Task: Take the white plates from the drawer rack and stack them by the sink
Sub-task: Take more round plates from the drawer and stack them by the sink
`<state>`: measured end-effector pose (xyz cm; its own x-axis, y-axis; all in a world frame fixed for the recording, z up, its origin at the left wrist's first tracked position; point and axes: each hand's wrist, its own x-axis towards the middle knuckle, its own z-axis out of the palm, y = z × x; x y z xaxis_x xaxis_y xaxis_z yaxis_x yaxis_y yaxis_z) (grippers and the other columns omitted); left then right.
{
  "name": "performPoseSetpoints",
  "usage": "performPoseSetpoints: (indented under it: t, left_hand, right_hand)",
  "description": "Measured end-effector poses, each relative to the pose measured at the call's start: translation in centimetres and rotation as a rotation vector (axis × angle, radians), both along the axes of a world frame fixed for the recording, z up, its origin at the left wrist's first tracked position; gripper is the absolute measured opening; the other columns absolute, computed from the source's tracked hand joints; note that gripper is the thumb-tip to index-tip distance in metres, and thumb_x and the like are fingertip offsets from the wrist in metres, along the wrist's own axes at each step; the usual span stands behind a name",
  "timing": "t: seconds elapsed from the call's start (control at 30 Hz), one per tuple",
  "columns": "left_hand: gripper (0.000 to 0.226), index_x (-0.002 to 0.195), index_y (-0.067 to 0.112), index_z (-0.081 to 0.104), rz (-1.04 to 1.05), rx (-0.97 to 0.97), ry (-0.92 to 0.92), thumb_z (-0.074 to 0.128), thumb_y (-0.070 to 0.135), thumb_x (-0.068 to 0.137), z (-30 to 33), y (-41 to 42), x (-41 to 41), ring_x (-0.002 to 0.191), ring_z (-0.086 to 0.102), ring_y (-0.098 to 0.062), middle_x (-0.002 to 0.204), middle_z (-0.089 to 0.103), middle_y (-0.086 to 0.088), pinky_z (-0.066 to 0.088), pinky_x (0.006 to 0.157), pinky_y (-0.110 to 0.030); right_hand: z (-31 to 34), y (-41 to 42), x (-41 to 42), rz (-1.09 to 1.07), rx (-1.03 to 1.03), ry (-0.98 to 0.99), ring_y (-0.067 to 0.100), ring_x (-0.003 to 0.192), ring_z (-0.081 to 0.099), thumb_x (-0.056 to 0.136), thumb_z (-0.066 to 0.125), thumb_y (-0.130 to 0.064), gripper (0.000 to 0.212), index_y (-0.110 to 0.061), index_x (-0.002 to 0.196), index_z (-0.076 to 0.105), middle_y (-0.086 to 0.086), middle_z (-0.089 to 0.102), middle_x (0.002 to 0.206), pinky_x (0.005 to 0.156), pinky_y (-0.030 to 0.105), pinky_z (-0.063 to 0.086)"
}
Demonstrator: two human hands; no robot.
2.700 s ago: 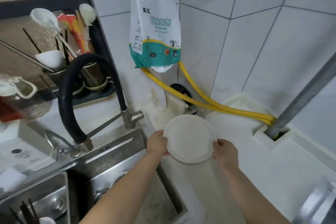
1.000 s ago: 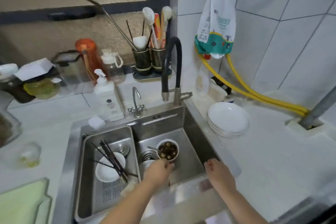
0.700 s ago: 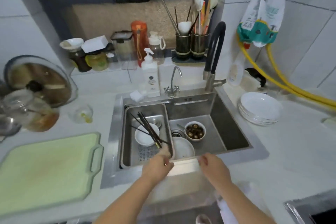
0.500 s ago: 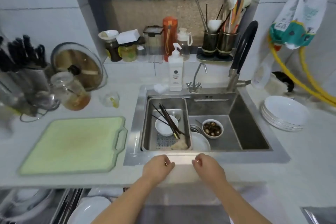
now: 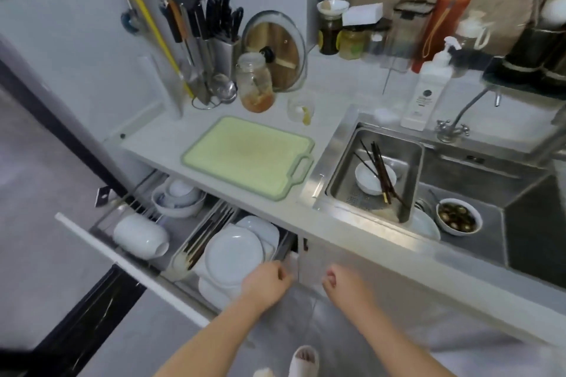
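Several white plates (image 5: 233, 257), glossy and round, lie overlapped at the right end of the open drawer rack (image 5: 128, 263). View has swung from the sink-side stack to here: another fetch begins. Left hand (image 5: 266, 283) nears their rim, right hand (image 5: 347, 286) beside; fingers loosely curled, holding nothing.
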<state>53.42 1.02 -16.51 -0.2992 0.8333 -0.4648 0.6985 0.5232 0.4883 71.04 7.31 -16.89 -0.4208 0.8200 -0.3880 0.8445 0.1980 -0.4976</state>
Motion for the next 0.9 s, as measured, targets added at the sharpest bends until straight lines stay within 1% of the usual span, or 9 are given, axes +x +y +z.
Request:
performPoseSetpoints:
  t: [0.07, 0.1, 0.2, 0.27, 0.37, 0.5, 0.7, 0.8, 0.9]
  left_hand:
    - [0.022, 0.073, 0.026, 0.055, 0.064, -0.025, -0.014, 0.053, 0.045, 0.084, -0.4, -2.5, -0.8, 0.087, 0.062, -0.020, 0.084, 0.065, 0.001, 0.049, 0.076, -0.032]
    - [0.023, 0.071, 0.027, 0.053, 0.100, -0.034, -0.015, 0.053, 0.045, 0.084, -0.6, -3.6, -1.3, 0.084, 0.062, -0.019, 0.081, 0.065, 0.003, 0.048, 0.071, -0.030]
    - [0.022, 0.072, 0.029, 0.053, 0.193, -0.055, -0.022, 0.052, 0.048, 0.083, -0.9, -5.7, -3.5, 0.068, 0.061, -0.012, 0.072, 0.065, 0.007, 0.039, 0.053, -0.023]
    - [0.020, 0.075, 0.030, 0.054, 0.217, -0.058, -0.015, 0.050, 0.048, 0.083, -0.8, -6.2, -5.0, 0.063, 0.059, -0.010, 0.072, 0.064, 0.009, 0.035, 0.049, -0.020]
    - [0.021, 0.082, 0.029, 0.059, 0.243, -0.057, 0.003, 0.049, 0.048, 0.083, -1.1, -5.7, -8.4, 0.070, 0.058, -0.012, 0.075, 0.062, 0.010, 0.038, 0.053, -0.022]
    - [0.024, 0.094, 0.024, 0.063, 0.234, -0.107, -0.012, 0.047, 0.040, 0.085, -2.6, -4.3, -13.2, 0.087, 0.064, -0.021, 0.090, 0.068, 0.003, 0.049, 0.073, -0.029]
    - [0.022, 0.092, 0.026, 0.063, 0.146, -0.202, -0.016, 0.048, 0.040, 0.085, -5.7, -1.9, -20.3, 0.085, 0.064, -0.022, 0.090, 0.069, 0.001, 0.052, 0.075, -0.031]
    - [0.026, 0.095, 0.025, 0.063, 0.097, -0.269, 0.004, 0.047, 0.044, 0.087, -8.0, -0.5, -23.1, 0.086, 0.065, -0.024, 0.093, 0.069, -0.002, 0.052, 0.075, -0.032]
    - [0.028, 0.100, 0.023, 0.062, 0.055, -0.307, 0.027, 0.045, 0.042, 0.088, -10.4, 1.1, -25.2, 0.087, 0.065, -0.023, 0.095, 0.069, -0.001, 0.052, 0.075, -0.032]
  right_hand:
    - [-1.1, -1.2, -1.4, 0.050, -0.030, -0.045, 0.027, 0.088, 0.061, 0.092, 0.047, -0.034, 0.018, -0.021, 0.080, 0.051, 0.006, 0.063, 0.083, 0.073, 0.032, 0.043]
    - [-1.6, -1.8, -2.1, 0.069, -0.055, -0.063, 0.027, 0.092, 0.062, 0.092, 0.046, -0.036, 0.018, -0.024, 0.078, 0.049, 0.007, 0.062, 0.086, 0.076, 0.032, 0.045]
    - [-2.9, -3.4, -4.5, 0.135, -0.101, -0.102, 0.021, 0.082, 0.056, 0.091, 0.047, -0.036, 0.032, -0.027, 0.064, 0.033, 0.001, 0.051, 0.076, 0.072, 0.031, 0.039]
    - [-3.2, -4.0, -5.8, 0.161, -0.098, -0.120, 0.019, 0.078, 0.052, 0.091, 0.046, -0.036, 0.025, -0.025, 0.070, 0.039, -0.002, 0.049, 0.075, 0.071, 0.032, 0.042]
    - [-3.4, -4.2, -8.8, 0.174, -0.080, -0.113, 0.019, 0.076, 0.054, 0.092, 0.046, -0.037, 0.019, -0.024, 0.079, 0.046, -0.003, 0.052, 0.078, 0.071, 0.033, 0.045]
    - [-3.7, -3.7, -13.7, 0.144, -0.033, -0.103, 0.017, 0.074, 0.050, 0.093, 0.045, -0.039, 0.018, -0.026, 0.082, 0.049, -0.005, 0.051, 0.080, 0.064, 0.029, 0.037]
    - [-6.2, -2.6, -20.7, 0.012, -0.185, -0.084, 0.021, 0.093, 0.060, 0.093, 0.048, -0.036, 0.024, -0.017, 0.102, 0.058, 0.002, 0.064, 0.102, 0.070, 0.030, 0.043]
    - [-8.0, -1.9, -22.9, -0.108, -0.241, -0.093, 0.022, 0.096, 0.062, 0.092, 0.053, -0.033, 0.024, -0.015, 0.106, 0.056, 0.005, 0.066, 0.106, 0.068, 0.025, 0.039]
    - [-10.0, -1.4, -24.5, -0.215, -0.289, -0.120, 0.025, 0.105, 0.061, 0.093, 0.052, -0.032, 0.031, -0.012, 0.117, 0.053, 0.009, 0.065, 0.113, 0.075, 0.027, 0.042]
